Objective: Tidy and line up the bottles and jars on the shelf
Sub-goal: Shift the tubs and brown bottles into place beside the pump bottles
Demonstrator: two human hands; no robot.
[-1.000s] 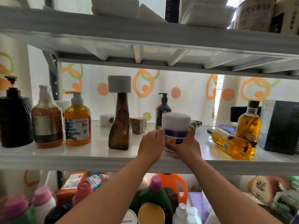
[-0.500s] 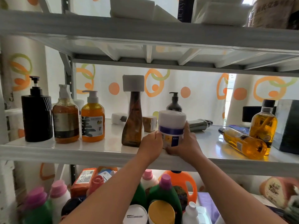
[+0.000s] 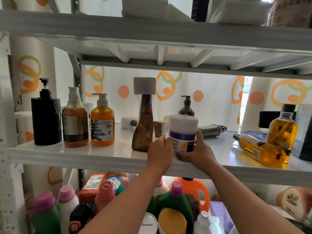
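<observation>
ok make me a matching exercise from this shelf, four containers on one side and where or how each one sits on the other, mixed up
1. black pump bottle
2. white jar
3. tall brown bottle
4. barcoded yellow bottle

A. lying on its side
B. upright, furthest left
C. held between left hand and right hand
D. upright, just left of the white jar

Pairs: 1-B, 2-C, 3-D, 4-A

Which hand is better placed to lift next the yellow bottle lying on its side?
Probably the right hand: it grips the white jar on the side facing the lying yellow bottle, farther right. The left hand would have to cross the jar.
</observation>
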